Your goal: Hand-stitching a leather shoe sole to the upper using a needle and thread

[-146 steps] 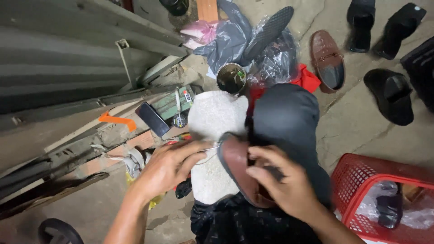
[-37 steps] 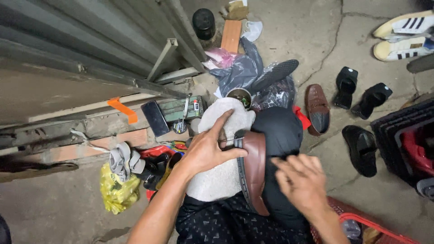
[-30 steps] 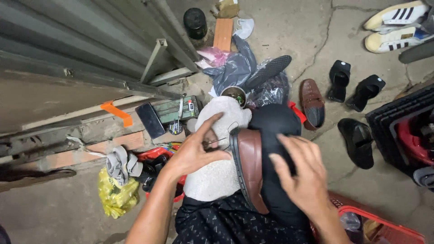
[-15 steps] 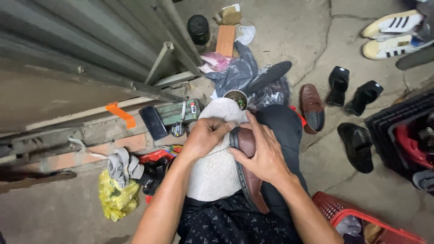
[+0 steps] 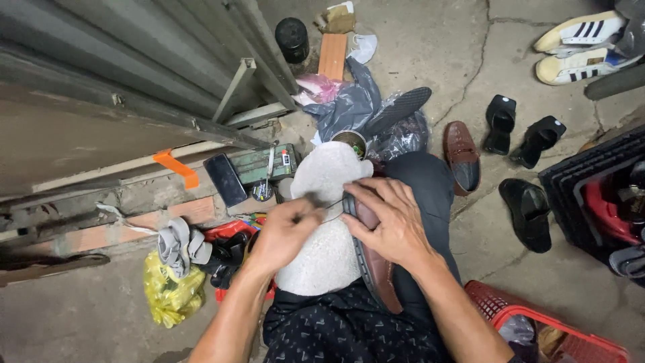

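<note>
- Occlusion first: I cannot see most of the brown shoe (image 5: 373, 265), since the right hand (image 5: 390, 222) covers its toe end and only the sole edge and heel show below the palm.
- I cannot make out what the left hand (image 5: 285, 235) pinches; a thin dark thread or wire (image 5: 330, 204) runs from its fingertips to the shoe, and any tool on it is too blurred to identify.
- The red basket (image 5: 531, 323), right of the shoe, is cut off by the lower frame edge.
- Left hand pose: closed into a pinch on the thread end, knuckles up, just left of the shoe, over the white cloth (image 5: 322, 222).
- Right hand pose: fingers spread and curled over the shoe upper, clamping it against the lap.
- The shoe lies on edge between the cloth-covered left knee and the dark-trousered right thigh.
- Materials: the shoe is smooth brown leather with a darker sole rim; the cloth is coarse, nubbly white fabric.
- A matching brown loafer (image 5: 461, 154) sits on the cracked concrete floor (image 5: 430, 47) beyond the shoe, to its right.
- A dark phone (image 5: 226, 179) lies well left of the shoe, beside a worn green box (image 5: 262, 165).
</note>
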